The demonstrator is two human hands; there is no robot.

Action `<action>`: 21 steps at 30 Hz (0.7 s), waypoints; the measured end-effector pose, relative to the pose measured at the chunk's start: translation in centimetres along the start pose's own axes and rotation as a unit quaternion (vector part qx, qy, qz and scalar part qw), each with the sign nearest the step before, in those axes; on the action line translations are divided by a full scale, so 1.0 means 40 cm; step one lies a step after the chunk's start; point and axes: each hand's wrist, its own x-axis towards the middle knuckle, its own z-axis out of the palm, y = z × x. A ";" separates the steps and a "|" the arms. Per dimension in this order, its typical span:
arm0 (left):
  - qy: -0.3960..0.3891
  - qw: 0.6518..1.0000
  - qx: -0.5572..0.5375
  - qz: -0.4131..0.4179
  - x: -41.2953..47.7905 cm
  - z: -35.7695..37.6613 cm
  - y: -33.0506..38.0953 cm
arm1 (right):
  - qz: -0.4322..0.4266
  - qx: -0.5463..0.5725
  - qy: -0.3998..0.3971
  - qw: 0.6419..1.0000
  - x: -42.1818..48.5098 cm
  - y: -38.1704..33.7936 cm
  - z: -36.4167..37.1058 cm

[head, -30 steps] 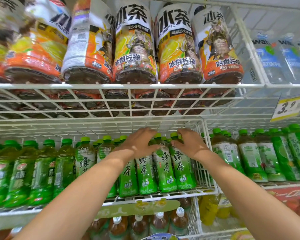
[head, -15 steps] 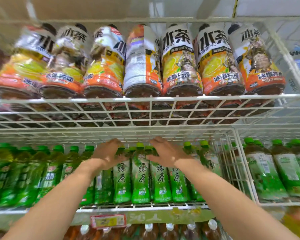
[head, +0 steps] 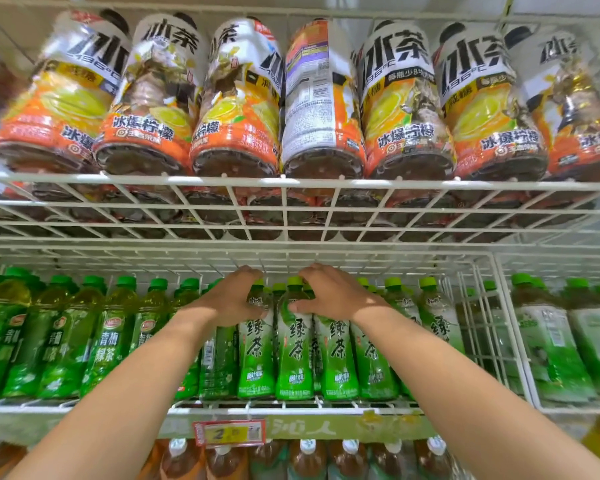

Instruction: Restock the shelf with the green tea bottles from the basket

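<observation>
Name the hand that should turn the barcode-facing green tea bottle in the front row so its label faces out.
Left. The left hand, gripping the neighbouring bottle, covers the top of the barcode-facing bottle; the right hand holds the centre bottle further right and would have to cross over.

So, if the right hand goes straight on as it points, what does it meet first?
The right hand meets the green tea bottle it holds; beyond, probably the left hand.
</observation>
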 end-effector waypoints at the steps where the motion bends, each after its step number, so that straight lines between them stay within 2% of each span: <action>1: 0.002 1.000 -0.002 0.004 0.001 0.001 -0.003 | 0.000 -0.003 0.003 1.000 0.002 -0.001 0.002; 7: 0.002 1.000 0.012 0.001 -0.012 0.008 0.006 | -0.011 -0.017 0.015 1.000 -0.013 -0.004 0.004; 12: -0.005 0.996 0.084 -0.011 -0.044 0.012 0.048 | -0.004 -0.044 0.031 0.999 -0.047 -0.013 0.000; 21: -0.020 0.988 0.151 0.002 -0.170 0.000 0.192 | 0.104 -0.030 -0.002 0.994 -0.205 -0.034 -0.035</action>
